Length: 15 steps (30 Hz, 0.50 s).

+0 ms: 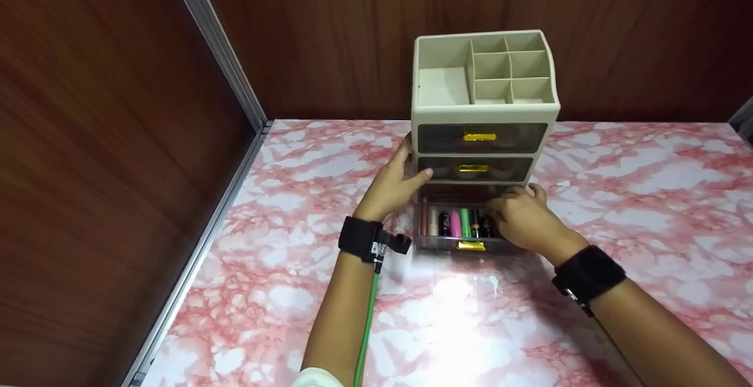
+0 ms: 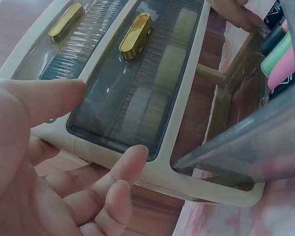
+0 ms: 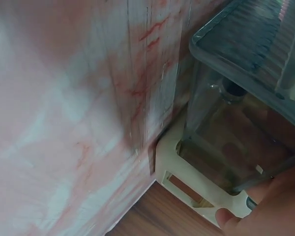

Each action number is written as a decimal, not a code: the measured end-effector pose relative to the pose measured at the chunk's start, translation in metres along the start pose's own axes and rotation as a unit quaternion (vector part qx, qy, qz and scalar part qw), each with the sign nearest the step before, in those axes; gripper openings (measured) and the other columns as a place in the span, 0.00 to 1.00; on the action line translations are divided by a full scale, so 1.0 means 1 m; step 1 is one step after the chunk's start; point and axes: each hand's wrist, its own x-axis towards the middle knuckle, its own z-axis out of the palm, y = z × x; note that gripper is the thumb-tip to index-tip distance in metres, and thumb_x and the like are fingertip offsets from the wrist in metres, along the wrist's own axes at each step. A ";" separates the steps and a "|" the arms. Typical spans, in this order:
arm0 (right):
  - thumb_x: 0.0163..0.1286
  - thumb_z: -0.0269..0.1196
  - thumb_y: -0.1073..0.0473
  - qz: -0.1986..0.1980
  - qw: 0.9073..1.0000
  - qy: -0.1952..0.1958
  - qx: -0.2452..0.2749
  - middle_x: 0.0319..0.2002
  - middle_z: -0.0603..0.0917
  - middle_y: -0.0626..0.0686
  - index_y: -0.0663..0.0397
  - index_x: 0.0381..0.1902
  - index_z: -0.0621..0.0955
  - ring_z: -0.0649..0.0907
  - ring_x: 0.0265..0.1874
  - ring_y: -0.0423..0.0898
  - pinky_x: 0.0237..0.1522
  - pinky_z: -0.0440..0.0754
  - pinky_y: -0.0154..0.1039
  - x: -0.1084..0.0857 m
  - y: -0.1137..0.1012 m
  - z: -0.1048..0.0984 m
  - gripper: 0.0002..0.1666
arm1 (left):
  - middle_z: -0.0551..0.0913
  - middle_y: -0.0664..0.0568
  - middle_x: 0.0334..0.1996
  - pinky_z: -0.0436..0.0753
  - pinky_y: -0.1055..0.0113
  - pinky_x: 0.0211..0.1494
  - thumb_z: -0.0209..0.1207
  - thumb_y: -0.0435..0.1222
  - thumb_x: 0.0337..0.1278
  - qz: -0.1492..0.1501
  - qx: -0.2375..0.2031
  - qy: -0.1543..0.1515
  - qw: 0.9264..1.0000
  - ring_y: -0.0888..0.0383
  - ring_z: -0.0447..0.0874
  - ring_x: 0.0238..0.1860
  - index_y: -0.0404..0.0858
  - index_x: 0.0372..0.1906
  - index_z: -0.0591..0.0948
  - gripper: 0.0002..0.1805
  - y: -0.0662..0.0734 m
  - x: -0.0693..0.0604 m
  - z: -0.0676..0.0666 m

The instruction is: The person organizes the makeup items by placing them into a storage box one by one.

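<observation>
A cream drawer organizer [image 1: 487,113] stands against the back wall, its bottom drawer [image 1: 438,244] pulled out. Several cosmetic tubes lie side by side in that clear drawer, among them a pink tube [image 1: 455,223] and a green tube [image 1: 466,223]. My left hand [image 1: 391,186] is at the organizer's left side, thumb by the middle drawer [image 2: 132,83] and fingers loosely spread. Over the right part of the open drawer, my right hand [image 1: 523,219] reaches in with bent fingers, close to the dark tubes. Whether its fingertips pinch anything is hidden.
Divided compartments [image 1: 510,69] form the organizer's top. The upper drawer [image 1: 441,139] is closed and has a gold handle [image 1: 480,137]. Red-and-white marbled tabletop [image 1: 282,246] surrounds the organizer, with a brown wood panel [image 1: 117,140] at left. A green cable [image 1: 369,316] runs along my left forearm.
</observation>
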 end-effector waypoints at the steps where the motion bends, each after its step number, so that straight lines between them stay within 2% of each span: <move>1: 0.62 0.59 0.65 -0.001 1.000 0.005 0.003 0.42 0.86 0.56 0.55 0.42 0.86 0.76 0.52 0.60 0.57 0.52 0.73 -0.001 0.000 0.000 0.13 | 0.66 0.52 0.70 0.60 0.60 0.70 0.60 0.50 0.64 -0.001 0.000 -0.001 1.000 0.53 0.64 0.68 0.52 0.78 0.50 0.44 0.000 -0.001 0.000; 5: 0.62 0.62 0.65 -0.012 0.999 0.029 0.011 0.42 0.86 0.56 0.54 0.43 0.86 0.76 0.51 0.59 0.57 0.54 0.72 -0.006 -0.001 -0.002 0.12 | 0.66 0.51 0.70 0.62 0.58 0.69 0.60 0.50 0.63 -0.006 0.002 -0.003 1.000 0.51 0.66 0.67 0.54 0.78 0.49 0.44 0.000 -0.003 -0.001; 8: 0.61 0.63 0.65 -0.032 0.997 0.065 0.018 0.40 0.86 0.56 0.56 0.41 0.86 0.78 0.48 0.58 0.56 0.58 0.68 -0.013 0.000 -0.003 0.11 | 0.68 0.49 0.69 0.65 0.56 0.67 0.61 0.49 0.63 -0.005 0.014 -0.010 1.000 0.47 0.69 0.65 0.55 0.78 0.49 0.45 0.002 -0.003 -0.001; 11: 0.58 0.63 0.68 -0.062 0.992 0.105 0.025 0.39 0.86 0.56 0.58 0.40 0.86 0.80 0.44 0.57 0.53 0.65 0.62 -0.021 0.002 -0.006 0.11 | 0.66 0.46 0.70 0.67 0.55 0.66 0.60 0.50 0.64 -0.024 0.058 -0.029 0.998 0.46 0.70 0.64 0.54 0.78 0.47 0.46 0.008 -0.005 -0.003; 15: 0.57 0.63 0.71 -0.084 0.985 0.146 0.038 0.39 0.85 0.57 0.61 0.41 0.85 0.82 0.42 0.56 0.49 0.76 0.53 -0.034 0.005 -0.009 0.13 | 0.59 0.46 0.73 0.66 0.54 0.67 0.57 0.55 0.64 -0.066 0.123 -0.067 0.988 0.47 0.65 0.67 0.48 0.79 0.44 0.48 0.018 -0.010 -0.007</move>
